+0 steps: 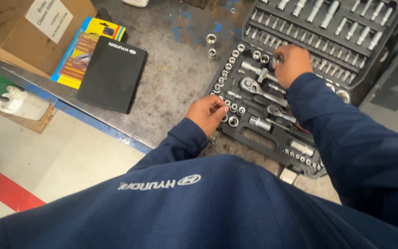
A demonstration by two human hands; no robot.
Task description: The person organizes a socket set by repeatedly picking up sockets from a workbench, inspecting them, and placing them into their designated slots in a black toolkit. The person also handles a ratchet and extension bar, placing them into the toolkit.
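The head camera looks down over a person in a dark blue work jacket (236,203) leaning over a worn grey metal workbench (176,69). An open black socket set case (272,138) lies on the bench, its lower tray filled with chrome sockets, bits and ratchets, its raised lid (328,27) holding further rows of sockets and bits.

The left hand (207,113) rests at the near left edge of the tray, fingers curled together and pinched down on a row of small sockets (232,108); whether it actually grips one cannot be told, since the fingertips cover the spot. The right hand (292,62) reaches further in, near the hinge line between tray and lid, fingers closed around a small chrome socket (278,59). The two hands are well apart, with a large ratchet handle (260,89) lying in the tray between them.

Two loose sockets (211,44) stand on the bare bench just beside the case's upper left corner. Further left lie a flat black pouch (112,74), partly over a yellow and blue blister pack (84,50), and a brown cardboard box (28,27) near the top corner. A blue strip edges the bench, and below it the pale floor (61,157) shows a red marking (12,193)
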